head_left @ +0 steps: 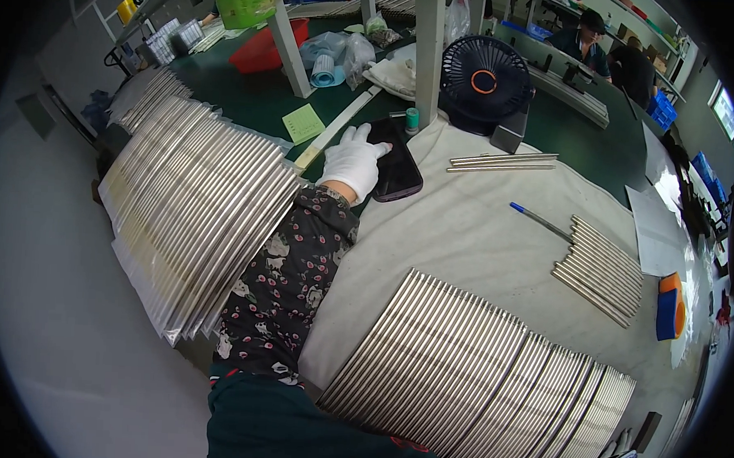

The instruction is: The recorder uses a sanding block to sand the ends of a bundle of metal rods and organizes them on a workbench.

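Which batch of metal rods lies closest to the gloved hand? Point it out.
The big fanned batch of rods on the left, right against that arm's patterned sleeve. The left hand rests on a dark phone; the other batches lie farther right.

Your left hand [353, 164] rests on the phone [397, 166] at the cloth's [465, 233] far edge, with the fan [482, 78] just behind it. A wide row of metal rods [479, 373] lies along the cloth's near edge, a smaller bundle [601, 269] toward its right edge, a pen [541, 222] beside that. Stacked rods [196, 205] lie left of your forearm.
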Tool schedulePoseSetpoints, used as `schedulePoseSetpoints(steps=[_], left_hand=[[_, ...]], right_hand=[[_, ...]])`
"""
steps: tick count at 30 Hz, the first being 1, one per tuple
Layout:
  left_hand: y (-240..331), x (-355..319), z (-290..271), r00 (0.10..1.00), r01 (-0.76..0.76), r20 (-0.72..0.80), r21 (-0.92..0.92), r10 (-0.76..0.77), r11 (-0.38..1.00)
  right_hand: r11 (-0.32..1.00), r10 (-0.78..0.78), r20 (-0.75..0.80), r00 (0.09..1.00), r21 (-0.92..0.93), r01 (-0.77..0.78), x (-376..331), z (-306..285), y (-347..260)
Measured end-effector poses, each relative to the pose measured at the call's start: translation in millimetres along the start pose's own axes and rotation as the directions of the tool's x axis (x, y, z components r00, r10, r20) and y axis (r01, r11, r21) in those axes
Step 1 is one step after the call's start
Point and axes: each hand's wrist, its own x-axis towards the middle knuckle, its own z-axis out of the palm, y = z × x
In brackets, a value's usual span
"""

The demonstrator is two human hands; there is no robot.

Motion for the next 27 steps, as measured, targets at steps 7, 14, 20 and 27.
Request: schedulePoseSetpoints(steps=[7,14,20,27], left_hand=[[2,-3,-1,1.0,-0.012,0.012,-0.005,0.012,1.0],[-1,-1,3,1.0,-0.022,0.01,-0.006,0.022,1.0],[-1,-1,4,0.999,-0.021,0.027,-0.004,0.021,1.0],[1,-2,6,1.0,-0.005,0.018,-0.002,0.005,1.0]], right_hand=[[0.996,-0.079,-0.016,0.997,-0.042,0.078,1,4,17],[0.997,-0.072,-0.023,0.997,-0.035,0.071,1,5,17],[0.993,-0.108,-0.036,0.993,-0.04,0.107,2,4,16],[0.996,-0.083,-0.012,0.996,-0.032,0.083,2,5,23]])
